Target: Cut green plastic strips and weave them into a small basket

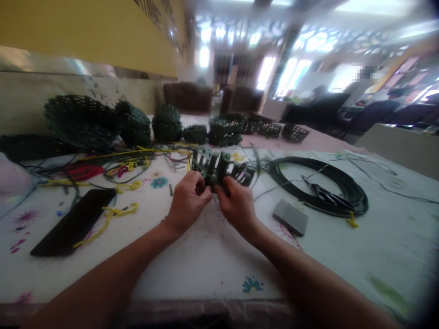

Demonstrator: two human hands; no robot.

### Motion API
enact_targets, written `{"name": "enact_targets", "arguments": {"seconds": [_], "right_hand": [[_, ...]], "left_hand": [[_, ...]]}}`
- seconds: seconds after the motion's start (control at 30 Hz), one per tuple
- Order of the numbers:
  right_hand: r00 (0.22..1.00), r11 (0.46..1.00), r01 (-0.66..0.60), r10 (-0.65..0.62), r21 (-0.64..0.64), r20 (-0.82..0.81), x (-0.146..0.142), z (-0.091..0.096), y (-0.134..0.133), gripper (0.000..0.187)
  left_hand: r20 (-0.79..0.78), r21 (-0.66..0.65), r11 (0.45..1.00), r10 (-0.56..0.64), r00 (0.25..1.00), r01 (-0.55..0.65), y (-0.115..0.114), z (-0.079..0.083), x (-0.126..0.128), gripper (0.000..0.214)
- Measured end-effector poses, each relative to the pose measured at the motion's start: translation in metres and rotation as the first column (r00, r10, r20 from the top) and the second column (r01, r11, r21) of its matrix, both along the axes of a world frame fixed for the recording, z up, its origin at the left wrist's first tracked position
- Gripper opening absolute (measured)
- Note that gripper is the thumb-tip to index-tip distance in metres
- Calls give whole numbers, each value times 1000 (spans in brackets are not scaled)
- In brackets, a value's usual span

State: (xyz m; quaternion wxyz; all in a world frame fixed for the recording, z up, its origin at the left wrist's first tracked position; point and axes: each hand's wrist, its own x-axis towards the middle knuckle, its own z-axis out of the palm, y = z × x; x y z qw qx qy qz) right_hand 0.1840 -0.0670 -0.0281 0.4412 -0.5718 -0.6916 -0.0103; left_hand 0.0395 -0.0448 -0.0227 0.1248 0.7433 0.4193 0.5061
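Between my two hands is a small dark green woven basket (213, 165), its strips crossing with gaps between them. My left hand (189, 197) pinches its near edge from the left, fingers curled with the thumb pressed in. From the right, my right hand (236, 201) grips the same edge close beside it. The fingertips nearly meet, and what lies right under them is hidden. A loose dark strip (256, 160) bends away to the right of the basket.
A coil of dark strip (279, 176) lies at right with scissors (325, 195) on it, near a grey block (291, 216). A black phone-like slab (77, 224), a red tool (84, 172) and yellow ties (123, 210) lie left. Finished-looking woven baskets (80, 121) line the back.
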Motion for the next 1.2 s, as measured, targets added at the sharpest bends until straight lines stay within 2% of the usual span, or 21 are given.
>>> {"name": "enact_targets", "arguments": {"seconds": [0.17, 0.4, 0.73, 1.2], "right_hand": [[1000, 999, -25, 25, -48, -4, 1, -2, 3, 15], [999, 999, 32, -32, 21, 23, -1, -6, 2, 13], [1000, 1000, 11, -11, 29, -4, -4, -12, 1, 12], [998, 997, -42, 39, -66, -45, 4, 1, 5, 21]], "left_hand": [[-4, -17, 1000, 4, 1000, -4, 1, 0, 0, 20], [-12, -87, 996, 29, 999, -30, -3, 4, 1, 21], [-25, -98, 995, 25, 999, -28, -5, 3, 1, 22], [9, -106, 994, -10, 1000, 11, 1, 1, -2, 19]]}}
